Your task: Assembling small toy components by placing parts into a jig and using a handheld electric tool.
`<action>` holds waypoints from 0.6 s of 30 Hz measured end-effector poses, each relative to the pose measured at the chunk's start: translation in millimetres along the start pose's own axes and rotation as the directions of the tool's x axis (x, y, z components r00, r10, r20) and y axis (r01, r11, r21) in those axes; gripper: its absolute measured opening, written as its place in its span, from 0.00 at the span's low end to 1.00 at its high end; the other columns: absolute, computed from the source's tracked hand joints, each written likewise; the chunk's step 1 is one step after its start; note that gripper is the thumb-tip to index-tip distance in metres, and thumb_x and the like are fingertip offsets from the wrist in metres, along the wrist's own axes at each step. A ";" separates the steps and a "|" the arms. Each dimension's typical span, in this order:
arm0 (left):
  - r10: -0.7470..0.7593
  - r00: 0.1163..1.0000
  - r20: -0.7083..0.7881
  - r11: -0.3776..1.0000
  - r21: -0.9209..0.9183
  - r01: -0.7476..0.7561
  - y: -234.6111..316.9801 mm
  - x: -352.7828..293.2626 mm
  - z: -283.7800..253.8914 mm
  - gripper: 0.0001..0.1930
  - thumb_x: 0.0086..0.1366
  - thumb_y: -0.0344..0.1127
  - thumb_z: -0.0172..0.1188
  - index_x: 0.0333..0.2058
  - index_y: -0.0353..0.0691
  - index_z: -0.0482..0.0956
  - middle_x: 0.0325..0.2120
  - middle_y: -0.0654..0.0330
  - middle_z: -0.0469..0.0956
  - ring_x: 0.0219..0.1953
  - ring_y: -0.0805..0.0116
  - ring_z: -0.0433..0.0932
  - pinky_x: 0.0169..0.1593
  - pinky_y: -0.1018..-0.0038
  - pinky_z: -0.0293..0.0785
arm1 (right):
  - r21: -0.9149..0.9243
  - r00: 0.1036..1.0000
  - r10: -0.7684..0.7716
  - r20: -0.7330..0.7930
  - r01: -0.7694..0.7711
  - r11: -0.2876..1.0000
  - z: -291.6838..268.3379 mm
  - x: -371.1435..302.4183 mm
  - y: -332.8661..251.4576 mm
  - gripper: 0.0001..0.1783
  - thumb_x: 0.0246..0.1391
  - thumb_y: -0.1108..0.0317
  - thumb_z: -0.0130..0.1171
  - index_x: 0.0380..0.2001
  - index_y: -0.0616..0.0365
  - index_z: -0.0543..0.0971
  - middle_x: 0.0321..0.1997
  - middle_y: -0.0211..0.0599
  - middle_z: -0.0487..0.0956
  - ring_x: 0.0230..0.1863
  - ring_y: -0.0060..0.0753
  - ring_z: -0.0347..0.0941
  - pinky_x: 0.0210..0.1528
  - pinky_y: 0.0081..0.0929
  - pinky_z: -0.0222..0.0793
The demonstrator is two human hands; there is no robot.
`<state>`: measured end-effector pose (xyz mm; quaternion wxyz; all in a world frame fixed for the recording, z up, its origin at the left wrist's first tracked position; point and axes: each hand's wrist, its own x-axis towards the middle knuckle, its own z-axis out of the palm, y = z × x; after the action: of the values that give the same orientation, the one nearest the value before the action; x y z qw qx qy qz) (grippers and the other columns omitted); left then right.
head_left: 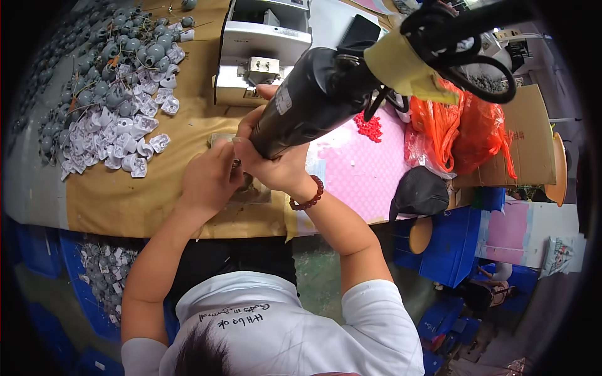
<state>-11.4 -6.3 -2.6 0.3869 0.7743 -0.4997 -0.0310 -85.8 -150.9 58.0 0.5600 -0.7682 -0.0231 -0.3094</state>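
Note:
A black electric screwdriver with a cylindrical body slants down from the upper right, yellow tape and a looped black cable at its upper end. My right hand, with a dark red bead bracelet at the wrist, closes round its lower part; its tip is hidden. Close beside it, my left hand is closed in a pinch, touching or nearly touching the right fingers. What it holds is hidden; a small dark metallic bit shows at its fingertips. Under both hands lies a flat metal plate or fixture, mostly covered.
Left lies a heap of white plastic parts and grey round parts with wires. Behind my hands stands a white metal box. To the right are a phone, small red pieces, red plastic bags and a black pouch.

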 end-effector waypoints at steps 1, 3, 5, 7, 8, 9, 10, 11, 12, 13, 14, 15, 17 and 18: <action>0.005 1.000 -0.002 1.000 0.013 -0.005 -0.2 0.9 1.2 0.16 0.51 0.31 0.66 0.38 0.42 0.70 0.32 0.55 0.74 0.29 0.46 0.76 0.32 0.53 0.72 | 0.006 1.000 -0.004 -0.008 0.004 1.000 0.2 -1.0 -0.5 0.41 0.48 0.79 0.63 0.65 0.64 0.56 0.30 0.32 0.76 0.29 0.19 0.70 0.35 0.17 0.65; 0.013 1.000 -0.005 1.000 0.019 -0.013 0.3 0.4 0.6 0.16 0.52 0.31 0.66 0.38 0.42 0.71 0.32 0.55 0.73 0.29 0.46 0.76 0.32 0.53 0.72 | 0.000 0.999 -0.016 -0.028 0.016 1.000 3.3 -6.1 3.7 0.41 0.48 0.79 0.63 0.64 0.64 0.57 0.30 0.32 0.76 0.30 0.18 0.70 0.35 0.17 0.65; 0.019 1.000 -0.008 1.000 0.000 -0.019 0.2 -0.1 -1.9 0.17 0.52 0.31 0.66 0.39 0.42 0.71 0.32 0.56 0.73 0.30 0.47 0.76 0.32 0.53 0.72 | -0.031 0.998 -0.055 -0.015 0.055 0.998 4.1 -6.7 5.8 0.40 0.49 0.78 0.63 0.64 0.63 0.57 0.30 0.32 0.76 0.30 0.18 0.70 0.35 0.17 0.65; 0.019 1.000 0.002 1.000 -0.020 -0.019 -1.3 -0.2 -2.9 0.17 0.52 0.32 0.67 0.40 0.42 0.71 0.32 0.56 0.72 0.30 0.47 0.76 0.33 0.53 0.72 | -0.038 0.996 -0.091 0.014 0.091 0.995 5.4 -7.1 5.1 0.39 0.49 0.78 0.64 0.63 0.62 0.58 0.31 0.31 0.76 0.31 0.18 0.70 0.36 0.17 0.65; 0.012 1.000 0.010 1.000 -0.023 -0.012 -1.4 -0.9 -3.8 0.17 0.52 0.32 0.67 0.40 0.42 0.72 0.32 0.56 0.72 0.30 0.46 0.76 0.33 0.53 0.72 | -0.032 0.995 -0.102 0.020 0.103 0.994 6.6 -7.5 5.1 0.39 0.50 0.78 0.64 0.63 0.62 0.58 0.31 0.31 0.76 0.31 0.18 0.69 0.36 0.18 0.65; 0.004 1.000 0.018 1.000 -0.026 -0.004 -1.4 -1.7 -4.7 0.17 0.53 0.32 0.67 0.41 0.42 0.72 0.33 0.56 0.72 0.30 0.46 0.76 0.33 0.53 0.72 | -0.026 0.993 -0.113 0.027 0.114 0.993 7.8 -7.5 5.0 0.38 0.50 0.78 0.63 0.63 0.62 0.59 0.32 0.31 0.76 0.32 0.18 0.69 0.36 0.18 0.65; -0.004 1.000 0.025 1.000 -0.027 0.005 0.0 -1.1 -5.1 0.18 0.53 0.32 0.67 0.41 0.42 0.72 0.33 0.55 0.72 0.31 0.46 0.77 0.33 0.53 0.72 | -0.015 0.994 -0.105 0.025 0.106 0.994 8.1 -8.8 5.4 0.38 0.50 0.79 0.63 0.63 0.62 0.59 0.32 0.31 0.76 0.32 0.18 0.69 0.37 0.18 0.65; -0.001 1.000 0.024 1.000 -0.030 0.001 1.0 -0.8 -5.5 0.18 0.53 0.32 0.67 0.42 0.42 0.73 0.33 0.55 0.73 0.31 0.46 0.77 0.33 0.54 0.72 | -0.020 0.994 -0.102 0.027 0.103 0.995 7.6 -10.3 5.6 0.37 0.50 0.79 0.63 0.62 0.62 0.59 0.32 0.31 0.76 0.32 0.18 0.70 0.37 0.18 0.66; 0.003 1.000 0.022 0.999 -0.032 -0.003 1.5 -0.3 -6.3 0.18 0.53 0.32 0.67 0.42 0.42 0.73 0.33 0.55 0.73 0.31 0.46 0.77 0.33 0.54 0.72 | -0.025 0.995 -0.100 0.028 0.101 0.995 7.6 -11.3 6.0 0.36 0.50 0.79 0.63 0.62 0.63 0.60 0.33 0.30 0.76 0.33 0.18 0.70 0.38 0.18 0.66; 0.022 1.000 0.012 0.999 -0.038 -0.021 1.4 1.0 -6.2 0.18 0.53 0.32 0.67 0.42 0.42 0.73 0.33 0.55 0.73 0.31 0.46 0.77 0.34 0.54 0.72 | -0.031 0.995 -0.099 0.030 0.100 0.994 6.4 -11.3 5.8 0.35 0.51 0.79 0.63 0.61 0.63 0.61 0.33 0.30 0.76 0.33 0.18 0.70 0.39 0.19 0.67; 0.018 1.000 0.009 0.998 -0.054 -0.017 2.6 1.9 -6.7 0.18 0.53 0.32 0.67 0.43 0.42 0.73 0.34 0.55 0.73 0.32 0.46 0.77 0.34 0.54 0.73 | -0.016 0.995 -0.095 0.034 0.096 0.995 6.1 -10.9 4.6 0.35 0.50 0.79 0.63 0.61 0.63 0.62 0.33 0.30 0.76 0.34 0.18 0.71 0.39 0.19 0.67; 0.011 1.000 0.006 0.998 -0.070 -0.011 3.8 1.8 -7.3 0.19 0.53 0.32 0.67 0.43 0.42 0.73 0.34 0.55 0.73 0.32 0.46 0.77 0.34 0.54 0.73 | -0.008 0.996 -0.084 0.014 0.084 0.996 6.9 -10.1 2.0 0.33 0.50 0.78 0.65 0.58 0.64 0.65 0.33 0.30 0.77 0.34 0.19 0.72 0.40 0.20 0.68; -0.024 1.000 0.016 0.994 -0.107 0.025 7.1 3.1 -7.1 0.20 0.53 0.32 0.67 0.45 0.43 0.74 0.36 0.55 0.75 0.34 0.46 0.78 0.35 0.55 0.74 | 0.000 0.998 -0.061 -0.026 0.061 0.998 6.5 -6.8 -3.4 0.28 0.48 0.77 0.67 0.53 0.65 0.70 0.34 0.30 0.78 0.35 0.20 0.73 0.41 0.21 0.70; -0.037 0.999 0.021 0.993 -0.114 0.039 7.7 3.5 -6.1 0.21 0.53 0.32 0.67 0.46 0.44 0.74 0.37 0.55 0.75 0.35 0.46 0.78 0.35 0.56 0.74 | 0.017 0.998 -0.010 -0.058 0.011 1.000 8.0 -8.8 -4.2 0.27 0.47 0.76 0.67 0.51 0.65 0.72 0.34 0.30 0.78 0.35 0.20 0.73 0.41 0.22 0.71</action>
<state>-12.8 -7.2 7.7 0.4250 0.7600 -0.4860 -0.0743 -91.0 -139.6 55.6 0.5653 -0.7540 -0.0133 -0.3343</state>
